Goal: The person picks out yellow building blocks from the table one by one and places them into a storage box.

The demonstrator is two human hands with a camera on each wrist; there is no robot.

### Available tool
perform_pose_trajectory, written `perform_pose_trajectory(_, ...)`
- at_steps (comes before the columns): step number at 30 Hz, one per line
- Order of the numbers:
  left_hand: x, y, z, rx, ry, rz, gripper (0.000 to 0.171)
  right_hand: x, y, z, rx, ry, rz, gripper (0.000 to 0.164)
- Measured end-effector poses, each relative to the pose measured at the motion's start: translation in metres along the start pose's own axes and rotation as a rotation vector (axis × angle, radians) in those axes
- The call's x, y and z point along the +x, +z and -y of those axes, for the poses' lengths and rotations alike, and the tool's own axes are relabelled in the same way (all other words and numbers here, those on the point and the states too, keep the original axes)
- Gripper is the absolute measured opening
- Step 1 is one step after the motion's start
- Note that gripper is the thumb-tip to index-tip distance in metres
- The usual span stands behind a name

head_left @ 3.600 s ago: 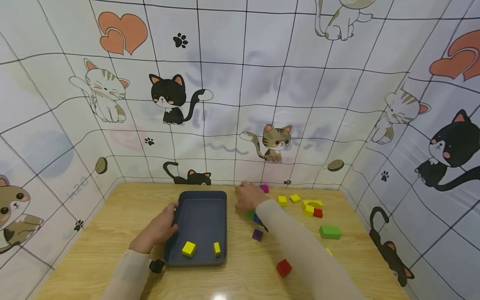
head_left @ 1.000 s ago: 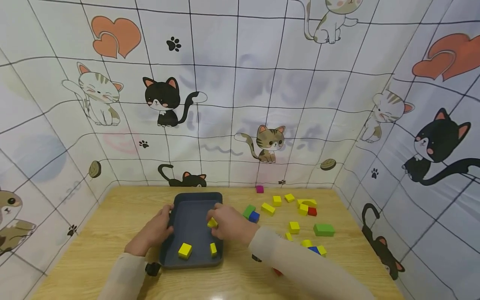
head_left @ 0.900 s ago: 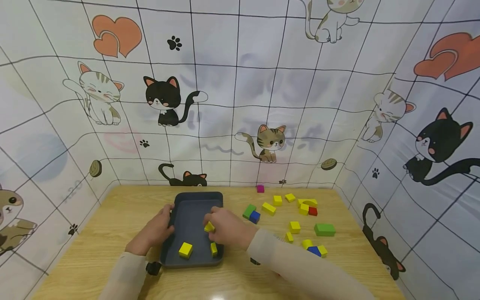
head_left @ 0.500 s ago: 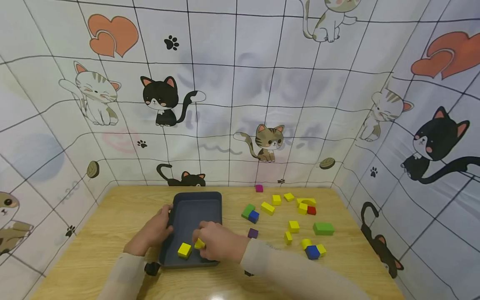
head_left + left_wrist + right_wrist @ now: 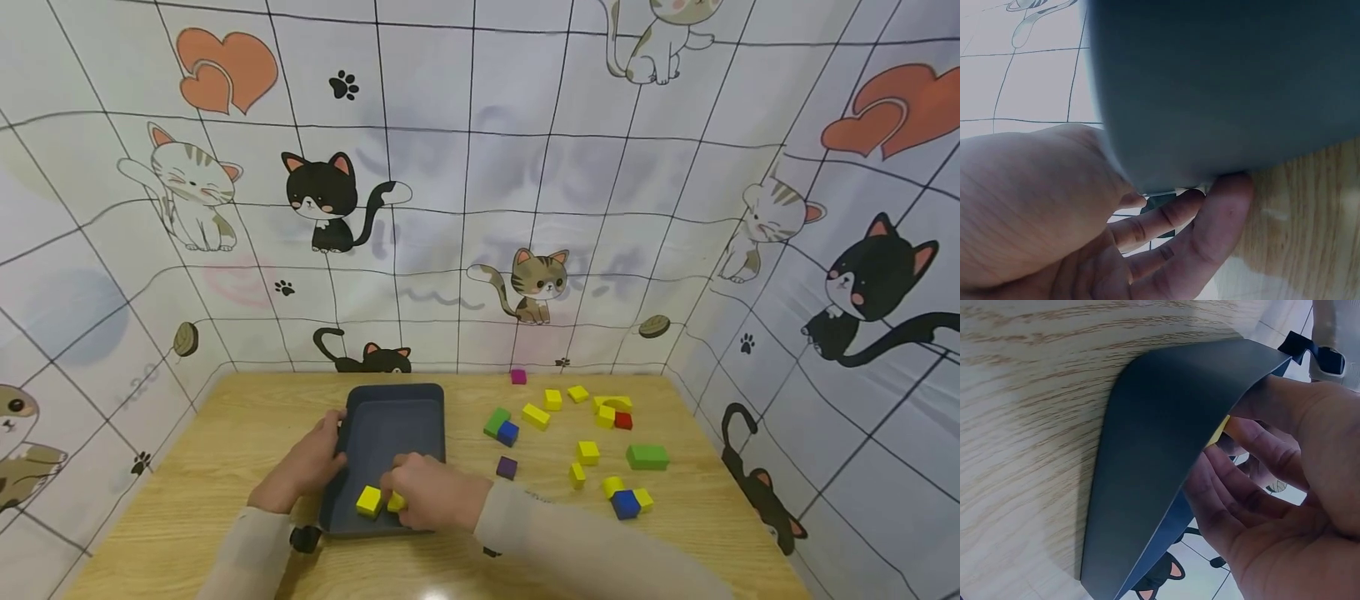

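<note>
A dark grey tray point(image 5: 397, 421) stands on the wooden table. My left hand point(image 5: 303, 467) holds its left side; in the left wrist view, fingertips point(image 5: 1229, 194) touch the wall and the thumb is hidden behind it. My right hand point(image 5: 435, 492) reaches into the tray's near end and pinches a yellow block point(image 5: 396, 502), mostly covered by the fingers. A sliver of yellow block point(image 5: 1217, 432) shows between the fingers in the right wrist view. Just left of it lies a yellow cube point(image 5: 368, 502). The tray's near right corner is hidden by the right hand.
Right of the tray lie several loose blocks: a green block point(image 5: 497, 421) against a blue cube point(image 5: 507, 433), a purple cube point(image 5: 507, 467), a long green block point(image 5: 647, 457), a blue block point(image 5: 625, 504) among yellow ones, and a magenta cube point(image 5: 518, 377) at the back.
My right hand went from the table's back to the tray, bringing a yellow block, then moved toward the near end and lowered it beside the yellow cube. My left hand stayed on the tray.
</note>
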State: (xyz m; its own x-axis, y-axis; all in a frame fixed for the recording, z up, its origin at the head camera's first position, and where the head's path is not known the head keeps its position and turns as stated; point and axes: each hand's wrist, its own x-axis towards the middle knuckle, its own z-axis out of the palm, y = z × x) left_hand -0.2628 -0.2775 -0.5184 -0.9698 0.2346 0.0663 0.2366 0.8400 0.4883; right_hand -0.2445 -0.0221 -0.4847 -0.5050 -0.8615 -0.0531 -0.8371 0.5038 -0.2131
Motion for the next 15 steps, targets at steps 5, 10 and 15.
perform_pose_trajectory(5, -0.0004, -0.0009, 0.0005, 0.003, -0.005, 0.002, 0.069, 0.0004, 0.0001, 0.0001, -0.016, -0.026, 0.001, 0.031)
perform_pose_trajectory(10, 0.0001, -0.0011, -0.0005, 0.002, -0.004, 0.006, 0.068, -0.0007, -0.0008, 0.0, -0.046, -0.029, -0.018, 0.03)
perform_pose_trajectory(15, 0.0004, -0.0023, -0.0026, 0.001, -0.006, 0.009, 0.067, -0.0021, -0.0034, -0.001, -0.049, -0.035, -0.039, 0.029)
